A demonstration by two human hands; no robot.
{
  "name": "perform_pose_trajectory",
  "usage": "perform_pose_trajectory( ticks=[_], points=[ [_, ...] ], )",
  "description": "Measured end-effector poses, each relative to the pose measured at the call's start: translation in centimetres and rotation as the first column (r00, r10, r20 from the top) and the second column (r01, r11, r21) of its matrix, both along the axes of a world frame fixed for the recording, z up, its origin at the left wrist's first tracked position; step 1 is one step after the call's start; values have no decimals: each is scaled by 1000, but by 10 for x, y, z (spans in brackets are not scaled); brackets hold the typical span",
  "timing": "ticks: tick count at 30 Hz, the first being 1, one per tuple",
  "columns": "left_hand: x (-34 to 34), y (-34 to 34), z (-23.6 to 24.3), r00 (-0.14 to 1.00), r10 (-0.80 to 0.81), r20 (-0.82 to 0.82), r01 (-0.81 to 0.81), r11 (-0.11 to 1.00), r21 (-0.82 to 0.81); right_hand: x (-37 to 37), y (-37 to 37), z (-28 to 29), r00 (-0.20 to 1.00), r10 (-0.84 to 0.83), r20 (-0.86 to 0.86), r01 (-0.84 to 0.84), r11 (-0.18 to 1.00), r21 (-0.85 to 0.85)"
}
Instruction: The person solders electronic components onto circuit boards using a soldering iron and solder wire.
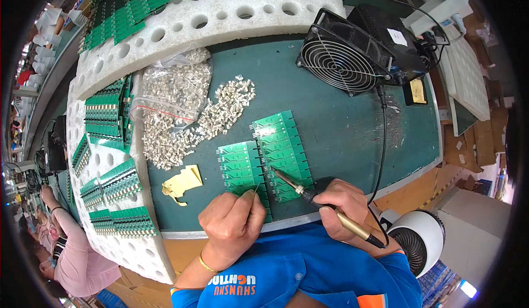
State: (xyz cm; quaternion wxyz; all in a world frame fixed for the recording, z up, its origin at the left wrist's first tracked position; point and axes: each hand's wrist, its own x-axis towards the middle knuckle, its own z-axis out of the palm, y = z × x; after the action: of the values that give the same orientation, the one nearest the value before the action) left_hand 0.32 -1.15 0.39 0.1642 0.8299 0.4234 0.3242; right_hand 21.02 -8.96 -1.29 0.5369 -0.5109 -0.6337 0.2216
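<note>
My right hand [344, 206] is wrapped round a soldering iron [352, 225] with a gold-and-black handle. Its tip points up and left, at the left edge of the right-hand panel of green circuit boards [284, 148]; I cannot tell whether it touches. Closed in a pinch, my left hand [232, 222] holds a thin solder wire [256, 188], of which only a short end shows. That hand is over the lower part of a second green circuit board panel [239, 162], which lies beside the first. Small white connectors [228, 104] are heaped behind the panels.
A plastic bag [182, 82] of connectors and a torn yellow piece [183, 182] lie on the green table [264, 68]. White foam [223, 19] bearing circuit boards borders the left and back. A black fan [341, 60], cable [384, 137] and sponge [417, 91] stand right. A person [82, 253] sits left.
</note>
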Motion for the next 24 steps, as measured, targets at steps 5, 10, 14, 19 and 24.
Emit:
perform_pose_trajectory(
  ticks=[5, 10, 14, 19, 24],
  points=[
    [0, 0, 0, 1000, -2, -5, 2, 1000, -2, -1, 0, 1, 1000, 4, 19, -4, 1000, 8],
    [-1, 1, -1, 1000, -5, -5, 5, 1000, -9, -1, 1, 1, 1000, 0, 26, -1, 1000, 12],
    [0, 2, 0, 1000, -2, 1, 2, 1000, -1, -1, 4, 1, 1000, 0, 29, 0, 1000, 20],
    [1, 3, 0, 1000, -13, -17, 13, 1000, -8, -1, 4, 0, 999, 0, 35, -1, 1000, 15],
    [0, 0, 0, 1000, -15, 6, 15, 999, -31, 0, 1, 2, 999, 14, 34, -14, 1000, 3]
  ],
)
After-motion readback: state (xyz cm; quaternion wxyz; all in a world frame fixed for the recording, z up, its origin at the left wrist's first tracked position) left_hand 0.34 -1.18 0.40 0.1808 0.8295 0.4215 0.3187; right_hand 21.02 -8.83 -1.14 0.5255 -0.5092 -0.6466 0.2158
